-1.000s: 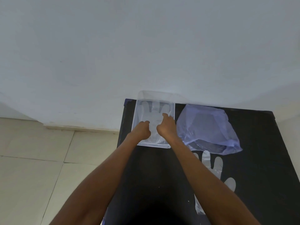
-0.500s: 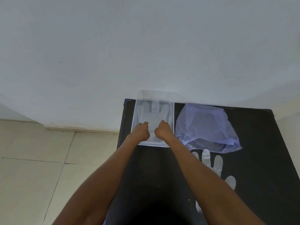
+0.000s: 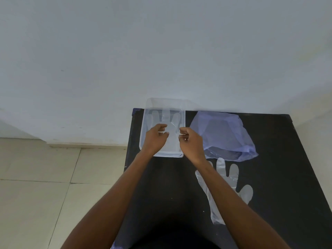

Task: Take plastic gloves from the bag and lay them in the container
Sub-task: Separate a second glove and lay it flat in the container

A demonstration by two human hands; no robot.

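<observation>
A clear plastic container (image 3: 143,133) stands at the far left of the black table (image 3: 283,177), against the wall. One thin clear plastic glove (image 3: 166,116) lies flat inside it, fingers pointing to the wall. My left hand (image 3: 156,138) and my right hand (image 3: 191,142) hover over the container's near half, fingers loosely curled and apart, holding nothing. To the right lies the pale bluish plastic bag (image 3: 224,133). A second clear glove (image 3: 231,178) is spread on the table in front of the bag, partly under my right forearm.
A white wall (image 3: 161,51) rises directly behind the table. The table's left edge drops to a beige tiled floor (image 3: 53,177). The container's far end overhangs the table's back edge slightly.
Both hands have lifted off the glove in the container and drawn back a little, with the fingers loosening. The glove stays flat in the container.
</observation>
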